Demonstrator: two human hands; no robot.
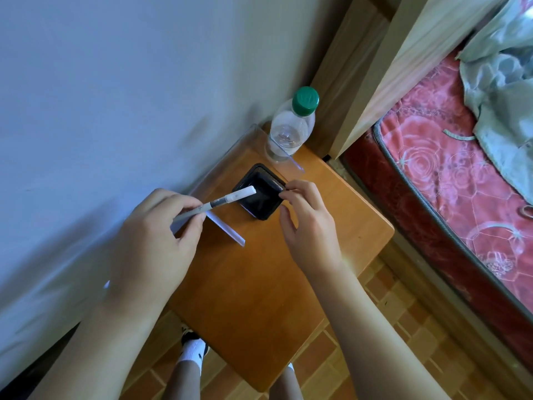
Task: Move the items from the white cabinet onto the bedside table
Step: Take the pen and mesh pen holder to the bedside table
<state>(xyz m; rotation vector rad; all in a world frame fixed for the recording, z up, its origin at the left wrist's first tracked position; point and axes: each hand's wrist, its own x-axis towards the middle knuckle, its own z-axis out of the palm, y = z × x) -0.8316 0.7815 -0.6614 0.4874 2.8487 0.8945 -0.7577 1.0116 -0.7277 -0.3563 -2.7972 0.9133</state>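
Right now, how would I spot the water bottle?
Find the wooden bedside table against the wall, beside the bed. At its far corner stands the clear bottle, behind the black pen holder. Only it has a green cap.

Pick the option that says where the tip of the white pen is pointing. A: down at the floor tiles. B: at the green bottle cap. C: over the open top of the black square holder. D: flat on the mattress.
C: the left hand grips the white pen, whose capped tip sits over the open top of the black square holder, while the right hand pinches the holder's rim.
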